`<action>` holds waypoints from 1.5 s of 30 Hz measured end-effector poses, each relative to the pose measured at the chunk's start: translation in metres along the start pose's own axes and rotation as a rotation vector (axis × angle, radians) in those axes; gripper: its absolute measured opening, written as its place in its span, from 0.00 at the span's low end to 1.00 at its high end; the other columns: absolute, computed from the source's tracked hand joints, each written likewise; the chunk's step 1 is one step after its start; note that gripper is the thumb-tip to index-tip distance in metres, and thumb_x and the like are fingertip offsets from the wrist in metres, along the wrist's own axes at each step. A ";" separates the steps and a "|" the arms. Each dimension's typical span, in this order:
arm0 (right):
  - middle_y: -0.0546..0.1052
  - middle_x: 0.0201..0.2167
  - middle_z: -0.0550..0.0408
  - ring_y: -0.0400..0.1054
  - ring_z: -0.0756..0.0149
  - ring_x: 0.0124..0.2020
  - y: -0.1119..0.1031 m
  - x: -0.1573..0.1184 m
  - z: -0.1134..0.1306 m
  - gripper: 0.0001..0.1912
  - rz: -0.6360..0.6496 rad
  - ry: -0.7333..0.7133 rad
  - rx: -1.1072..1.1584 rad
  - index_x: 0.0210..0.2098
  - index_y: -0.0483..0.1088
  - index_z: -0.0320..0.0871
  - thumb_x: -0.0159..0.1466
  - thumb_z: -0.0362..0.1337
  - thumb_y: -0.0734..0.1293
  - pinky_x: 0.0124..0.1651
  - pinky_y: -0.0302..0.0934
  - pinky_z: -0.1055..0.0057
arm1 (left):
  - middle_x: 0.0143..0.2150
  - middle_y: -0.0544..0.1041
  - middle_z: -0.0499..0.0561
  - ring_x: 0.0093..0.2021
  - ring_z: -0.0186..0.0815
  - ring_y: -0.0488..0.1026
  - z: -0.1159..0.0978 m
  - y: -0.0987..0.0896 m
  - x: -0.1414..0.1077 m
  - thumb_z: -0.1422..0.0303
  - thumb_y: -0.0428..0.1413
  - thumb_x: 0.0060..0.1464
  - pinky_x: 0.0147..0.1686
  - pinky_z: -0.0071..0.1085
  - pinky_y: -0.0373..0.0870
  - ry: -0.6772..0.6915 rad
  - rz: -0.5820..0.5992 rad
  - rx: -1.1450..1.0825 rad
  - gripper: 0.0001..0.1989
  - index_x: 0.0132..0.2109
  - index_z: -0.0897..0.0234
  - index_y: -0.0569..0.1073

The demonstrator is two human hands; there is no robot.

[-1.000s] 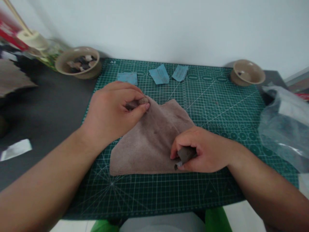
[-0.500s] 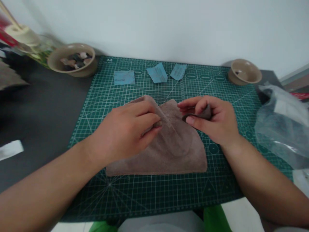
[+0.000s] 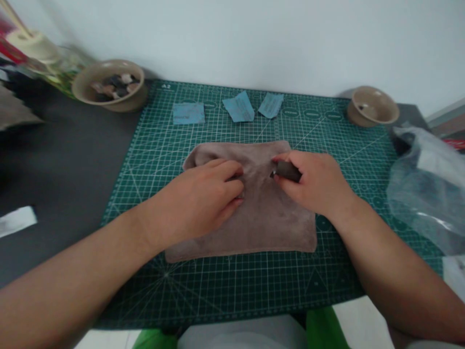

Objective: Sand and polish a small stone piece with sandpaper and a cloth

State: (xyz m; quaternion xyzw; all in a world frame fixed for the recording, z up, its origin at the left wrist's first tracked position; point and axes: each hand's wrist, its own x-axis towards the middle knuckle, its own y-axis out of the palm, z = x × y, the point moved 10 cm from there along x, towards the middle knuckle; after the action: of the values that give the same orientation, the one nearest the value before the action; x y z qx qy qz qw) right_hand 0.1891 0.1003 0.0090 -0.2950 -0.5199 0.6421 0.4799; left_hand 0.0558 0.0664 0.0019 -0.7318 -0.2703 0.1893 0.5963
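A greyish-brown cloth lies over the middle of a green cutting mat, creased near its upper left corner. Over its left half, my left hand has its fingers curled and pressed together; a small thing seems to be between them, mostly hidden. My right hand rests at the cloth's right side, pinching a small dark brown folded piece of fabric. A tiny dark, shiny spot shows at the tip of this piece, too small to name.
Three pale blue packets lie along the mat's back. At back left stands a beige bowl holding several stones; a smaller bowl stands at back right with a small dark thing inside. A clear plastic bag lies right.
The cloth's far part has come down and lies flatter. My right hand has turned and moved slightly left with the dark fabric, closing its fingers. My left hand stays nearly in place.
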 end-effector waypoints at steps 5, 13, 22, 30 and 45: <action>0.75 0.22 0.53 0.69 0.60 0.24 -0.018 -0.005 -0.013 0.11 -0.113 0.158 -0.200 0.26 0.66 0.44 0.61 0.41 0.67 0.29 0.45 0.66 | 0.54 0.75 0.56 0.52 0.47 0.74 0.003 -0.001 0.001 0.67 0.51 0.66 0.53 0.48 0.76 -0.030 0.016 -0.013 0.12 0.39 0.63 0.78; 0.73 0.21 0.54 0.65 0.63 0.23 -0.024 -0.010 -0.016 0.11 -0.208 0.179 -0.041 0.25 0.66 0.45 0.60 0.42 0.70 0.28 0.50 0.66 | 0.52 0.77 0.57 0.50 0.47 0.75 0.004 -0.010 0.000 0.67 0.51 0.65 0.52 0.49 0.76 0.005 -0.090 -0.027 0.12 0.40 0.63 0.78; 0.82 0.32 0.53 0.75 0.56 0.32 -0.033 -0.018 -0.005 0.05 -0.319 0.066 0.179 0.35 0.76 0.47 0.60 0.39 0.73 0.34 0.61 0.62 | 0.52 0.77 0.59 0.52 0.51 0.74 0.000 -0.008 0.004 0.69 0.53 0.64 0.54 0.53 0.75 0.038 -0.077 -0.058 0.10 0.37 0.65 0.78; 0.83 0.34 0.56 0.78 0.60 0.36 0.001 -0.017 0.009 0.07 0.055 0.037 0.911 0.34 0.76 0.44 0.59 0.39 0.76 0.37 0.67 0.66 | 0.41 0.77 0.54 0.39 0.39 0.76 -0.013 -0.041 -0.011 0.70 0.57 0.63 0.36 0.36 0.75 0.158 -0.397 -0.166 0.08 0.48 0.63 0.77; 0.77 0.27 0.59 0.73 0.64 0.31 0.009 -0.017 0.027 0.13 0.160 -0.014 0.910 0.26 0.67 0.44 0.56 0.39 0.76 0.34 0.66 0.69 | 0.42 0.81 0.52 0.38 0.36 0.79 -0.025 -0.037 -0.014 0.73 0.56 0.62 0.35 0.31 0.77 0.237 -0.407 -0.264 0.13 0.53 0.59 0.74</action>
State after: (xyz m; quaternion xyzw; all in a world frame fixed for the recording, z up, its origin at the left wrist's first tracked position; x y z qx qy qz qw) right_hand 0.1692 0.0742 0.0057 -0.0891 -0.1640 0.8421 0.5059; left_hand 0.0541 0.0435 0.0425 -0.7509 -0.3625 -0.0586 0.5489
